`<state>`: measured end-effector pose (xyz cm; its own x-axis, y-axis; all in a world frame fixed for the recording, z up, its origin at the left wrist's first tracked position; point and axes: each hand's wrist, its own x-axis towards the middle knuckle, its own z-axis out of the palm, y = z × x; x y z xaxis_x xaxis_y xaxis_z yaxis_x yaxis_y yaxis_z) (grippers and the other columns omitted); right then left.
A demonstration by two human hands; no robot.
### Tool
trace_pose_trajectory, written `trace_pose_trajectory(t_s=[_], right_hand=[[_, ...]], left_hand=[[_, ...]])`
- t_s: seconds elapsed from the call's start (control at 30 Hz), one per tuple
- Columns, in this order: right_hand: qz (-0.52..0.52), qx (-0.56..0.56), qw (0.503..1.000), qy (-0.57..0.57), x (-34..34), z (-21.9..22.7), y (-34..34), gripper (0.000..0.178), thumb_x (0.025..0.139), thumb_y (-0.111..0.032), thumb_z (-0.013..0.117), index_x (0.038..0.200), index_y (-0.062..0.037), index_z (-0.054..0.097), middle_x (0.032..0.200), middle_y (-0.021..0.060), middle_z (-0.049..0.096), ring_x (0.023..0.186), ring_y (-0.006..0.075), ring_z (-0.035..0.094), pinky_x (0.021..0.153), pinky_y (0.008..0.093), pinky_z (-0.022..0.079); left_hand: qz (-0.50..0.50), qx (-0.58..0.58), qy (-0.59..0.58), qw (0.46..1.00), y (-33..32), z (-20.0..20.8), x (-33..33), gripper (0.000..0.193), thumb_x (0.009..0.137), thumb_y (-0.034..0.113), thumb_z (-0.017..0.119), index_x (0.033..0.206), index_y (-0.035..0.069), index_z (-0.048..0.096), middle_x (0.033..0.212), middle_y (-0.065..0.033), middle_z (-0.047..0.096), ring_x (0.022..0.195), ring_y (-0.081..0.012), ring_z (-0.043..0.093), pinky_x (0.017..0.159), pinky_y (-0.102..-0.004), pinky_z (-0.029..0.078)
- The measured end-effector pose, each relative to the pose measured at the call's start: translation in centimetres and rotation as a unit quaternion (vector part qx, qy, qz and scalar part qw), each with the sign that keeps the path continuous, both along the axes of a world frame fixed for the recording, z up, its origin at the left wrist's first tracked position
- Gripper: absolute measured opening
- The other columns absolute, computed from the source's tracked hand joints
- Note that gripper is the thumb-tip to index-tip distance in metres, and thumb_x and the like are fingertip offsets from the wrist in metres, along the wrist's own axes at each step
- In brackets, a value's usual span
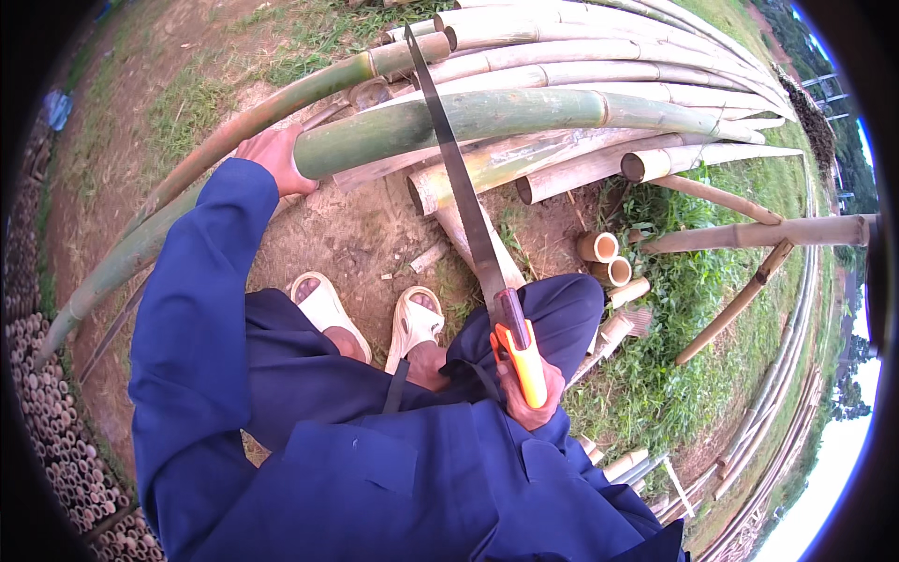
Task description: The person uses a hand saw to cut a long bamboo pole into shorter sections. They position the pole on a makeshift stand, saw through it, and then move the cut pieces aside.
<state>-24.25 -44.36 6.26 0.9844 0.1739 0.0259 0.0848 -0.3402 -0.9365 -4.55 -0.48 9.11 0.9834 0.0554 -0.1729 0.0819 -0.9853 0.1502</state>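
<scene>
My right hand, low at centre, is closed round the orange handle of a handsaw. Its long dark blade points up and away, crossing in front of a thick green bamboo pole. Whether the teeth touch the pole, I cannot tell. At the upper left my left hand grips this pole, its fingers partly hidden. A green bamboo length shows on the other side of my sleeve, in line with the hand; the sleeve hides any join. Just beyond lies a thinner brownish-green pole.
Pale bamboo poles lie stacked at the far side. Short cut bamboo pieces stand on the grass by my right knee. A pole trestle is at the right. Many bamboo ends are piled at lower left. My sandalled feet are below the pole.
</scene>
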Motion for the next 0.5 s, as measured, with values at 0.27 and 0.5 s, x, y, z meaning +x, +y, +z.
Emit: trace_pose_trajectory(t_s=[0.27, 0.5], right_hand=[[-0.039, -0.016, 0.998, 0.037, 0.3, 3.0, 0.6, 0.03, 0.089, 0.003, 0.073, 0.119, 0.0034, 0.07, 0.094, 0.0114, 0.075, 0.08, 0.0197, 0.074, 0.073, 0.0287, 0.054], [-0.007, -0.032, 0.999, -0.01, 2.2, 6.5, 3.9, 0.026, 0.089, 0.002, 0.072, 0.115, 0.0022, 0.07, 0.081, 0.0089, 0.072, 0.069, 0.0189, 0.071, 0.065, 0.0289, 0.052]], left_hand=[[-0.023, 0.035, -0.006, 0.999, 0.2, -3.9, 0.5, 0.071, 0.064, 0.037, 0.084, 0.121, 0.004, 0.057, 0.108, -0.022, 0.072, 0.101, -0.0423, 0.07, 0.091, -0.051, 0.054], [-0.03, 0.011, -0.012, 0.999, 0.1, -3.6, 0.5, 0.068, 0.064, 0.036, 0.084, 0.119, 0.004, 0.06, 0.106, -0.0225, 0.073, 0.1, -0.0416, 0.07, 0.091, -0.0502, 0.055]])
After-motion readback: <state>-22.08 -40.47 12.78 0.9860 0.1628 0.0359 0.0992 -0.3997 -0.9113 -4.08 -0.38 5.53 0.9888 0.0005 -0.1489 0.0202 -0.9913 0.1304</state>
